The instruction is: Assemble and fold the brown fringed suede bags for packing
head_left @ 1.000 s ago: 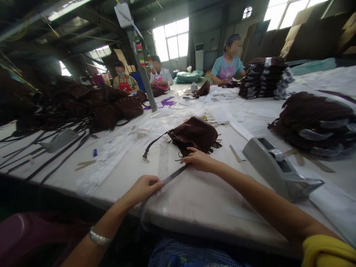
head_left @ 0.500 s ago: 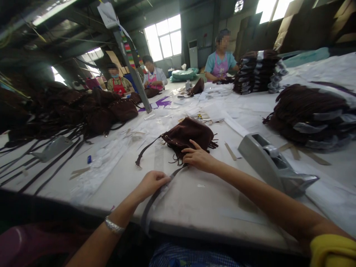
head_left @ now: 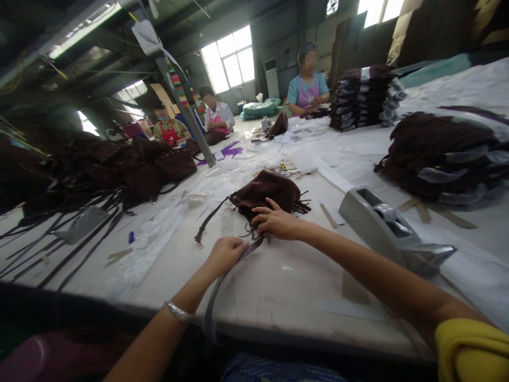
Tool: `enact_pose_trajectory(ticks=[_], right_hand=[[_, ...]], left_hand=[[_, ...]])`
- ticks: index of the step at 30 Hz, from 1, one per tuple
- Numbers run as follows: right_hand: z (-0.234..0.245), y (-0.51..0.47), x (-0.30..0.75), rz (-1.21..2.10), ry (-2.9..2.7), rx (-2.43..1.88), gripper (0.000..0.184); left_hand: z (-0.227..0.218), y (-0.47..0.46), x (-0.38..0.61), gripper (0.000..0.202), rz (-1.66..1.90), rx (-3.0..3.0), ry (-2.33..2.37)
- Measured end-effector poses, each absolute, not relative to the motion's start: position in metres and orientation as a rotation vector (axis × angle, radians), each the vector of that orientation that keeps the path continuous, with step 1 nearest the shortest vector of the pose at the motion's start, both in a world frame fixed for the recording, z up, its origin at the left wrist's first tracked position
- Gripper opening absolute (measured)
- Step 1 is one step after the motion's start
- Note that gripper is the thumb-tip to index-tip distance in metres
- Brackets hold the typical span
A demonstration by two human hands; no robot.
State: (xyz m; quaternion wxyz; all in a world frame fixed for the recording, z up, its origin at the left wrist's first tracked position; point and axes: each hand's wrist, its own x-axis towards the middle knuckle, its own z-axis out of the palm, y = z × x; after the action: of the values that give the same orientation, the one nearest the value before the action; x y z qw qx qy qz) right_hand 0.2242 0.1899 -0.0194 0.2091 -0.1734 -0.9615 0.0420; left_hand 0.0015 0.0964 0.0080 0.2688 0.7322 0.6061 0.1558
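Note:
A dark brown fringed bag [head_left: 268,190] lies on the white table in front of me. Its strap [head_left: 217,297] runs from beneath the fringe toward me and hangs over the near edge. My left hand [head_left: 227,255] pinches that strap between thumb and fingers, a short way below the bag. My right hand [head_left: 278,222] rests on the bag's near side and fringe with the fingers spread; its fingertips are partly hidden, close to where the strap meets the fringe. Another strap piece with a metal end [head_left: 204,225] extends left from the bag.
A grey tape dispenser [head_left: 377,228] stands to the right, another [head_left: 81,225] to the left. Brown bags [head_left: 139,164] with long straps are heaped on the left. Stacked brown pieces [head_left: 441,159] lie on the right. A slanted metal post [head_left: 189,116] rises mid-table; several people work beyond.
My left hand has slid slightly up and right along the strap, closer to the bag. My right hand stays on the bag, almost unmoved. The whole view has shifted a little.

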Motion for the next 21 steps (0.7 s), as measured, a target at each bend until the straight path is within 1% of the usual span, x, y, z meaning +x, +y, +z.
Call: enact_pose_trajectory(ticks=[3, 7, 11, 13, 17, 19, 21], right_hand=[[-0.024, 0.192, 0.215, 0.116, -2.642, -0.47, 0.016], [-0.028, 0.192, 0.209, 0.152, -2.623, -0.516, 0.021], [-0.03, 0.186, 0.218, 0.179, -2.614, -0.571, 0.02], [-0.03, 0.178, 0.222, 0.193, -2.598, -0.581, 0.026], [-0.032, 0.162, 0.222, 0.236, -2.573, -0.591, 0.049], [-0.035, 0.159, 0.218, 0.227, -2.556, -0.62, 0.051], [-0.039, 0.161, 0.214, 0.205, -2.541, -0.644, 0.044]], left_hand=[[0.005, 0.107, 0.015, 0.047, 0.465, 1.956, 1.621], [-0.003, 0.12, 0.026, 0.049, 0.511, 1.889, 1.618], [-0.014, 0.124, 0.027, 0.05, 0.533, 1.802, 1.602], [-0.019, 0.123, 0.026, 0.05, 0.548, 1.756, 1.586], [-0.026, 0.121, 0.028, 0.046, 0.606, 1.673, 1.548], [-0.027, 0.119, 0.031, 0.048, 0.635, 1.627, 1.532], [-0.028, 0.116, 0.034, 0.052, 0.655, 1.566, 1.513]])
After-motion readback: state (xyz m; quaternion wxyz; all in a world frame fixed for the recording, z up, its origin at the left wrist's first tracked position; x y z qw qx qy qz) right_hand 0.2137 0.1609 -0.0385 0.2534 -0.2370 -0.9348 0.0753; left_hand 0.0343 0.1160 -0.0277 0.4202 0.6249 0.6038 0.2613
